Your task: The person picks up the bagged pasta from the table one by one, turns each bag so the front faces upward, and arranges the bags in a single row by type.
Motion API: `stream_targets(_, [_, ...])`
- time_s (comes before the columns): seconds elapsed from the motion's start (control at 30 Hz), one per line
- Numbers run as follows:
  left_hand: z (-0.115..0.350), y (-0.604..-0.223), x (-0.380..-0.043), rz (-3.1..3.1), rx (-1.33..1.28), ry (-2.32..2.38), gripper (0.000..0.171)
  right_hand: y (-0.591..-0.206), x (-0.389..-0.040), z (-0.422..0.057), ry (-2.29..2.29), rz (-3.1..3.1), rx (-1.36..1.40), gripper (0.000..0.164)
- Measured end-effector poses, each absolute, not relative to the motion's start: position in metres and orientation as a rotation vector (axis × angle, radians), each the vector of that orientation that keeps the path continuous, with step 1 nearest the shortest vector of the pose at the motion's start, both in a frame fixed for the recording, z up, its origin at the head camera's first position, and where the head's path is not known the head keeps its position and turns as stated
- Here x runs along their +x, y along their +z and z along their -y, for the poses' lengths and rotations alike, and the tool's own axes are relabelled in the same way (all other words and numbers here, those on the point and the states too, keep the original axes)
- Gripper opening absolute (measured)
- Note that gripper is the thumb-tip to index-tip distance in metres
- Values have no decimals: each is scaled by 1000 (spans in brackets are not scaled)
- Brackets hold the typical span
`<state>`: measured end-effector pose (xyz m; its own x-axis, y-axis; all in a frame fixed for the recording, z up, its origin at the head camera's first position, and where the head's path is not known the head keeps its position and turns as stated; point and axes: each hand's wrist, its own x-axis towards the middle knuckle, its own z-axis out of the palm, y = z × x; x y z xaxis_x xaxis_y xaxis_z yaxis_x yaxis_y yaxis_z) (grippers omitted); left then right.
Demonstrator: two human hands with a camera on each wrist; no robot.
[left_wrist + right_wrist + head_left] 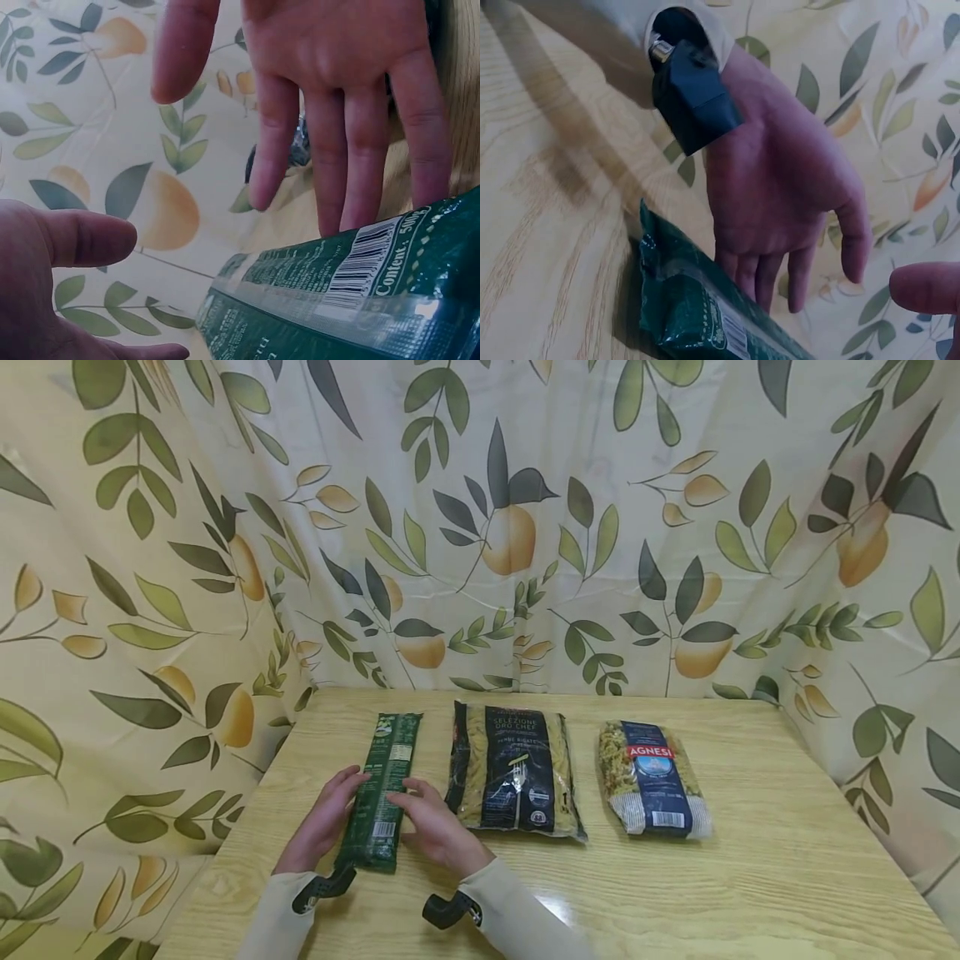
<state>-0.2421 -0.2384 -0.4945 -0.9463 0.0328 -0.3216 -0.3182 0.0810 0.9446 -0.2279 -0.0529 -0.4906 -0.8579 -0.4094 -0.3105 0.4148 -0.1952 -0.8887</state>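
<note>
A long, narrow green packet (382,793) with a barcode lies on the table at the left, slightly slanted. In the left wrist view its printed face and clear seam (337,300) show close up. My left hand (324,821) is along the packet's left side, fingers extended. On the other side, my right hand (438,828) has its thumb over the packet's edge and its fingers straight. The right wrist view shows the right palm (780,180) beside the packet (697,307), and the left thumb (926,287). Whether the left fingers touch the packet, I cannot tell.
A black bag of penne (517,768) lies just right of my right hand. Farther right is a blue-labelled Agnesi pasta bag (654,781). A leaf-patterned curtain (480,610) encloses the wooden table (787,860) at the back and sides.
</note>
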Motion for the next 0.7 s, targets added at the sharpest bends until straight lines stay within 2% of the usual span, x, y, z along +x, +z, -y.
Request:
stream_targets(0.47, [245, -489, -240, -2068, -211, 1951, 72, -490, -229, 50, -2122, -1424, 32, 68])
stream_targets(0.7, [249, -491, -239, -2033, -221, 1948, 65, -489, -232, 48, -2174, -1282, 41, 78])
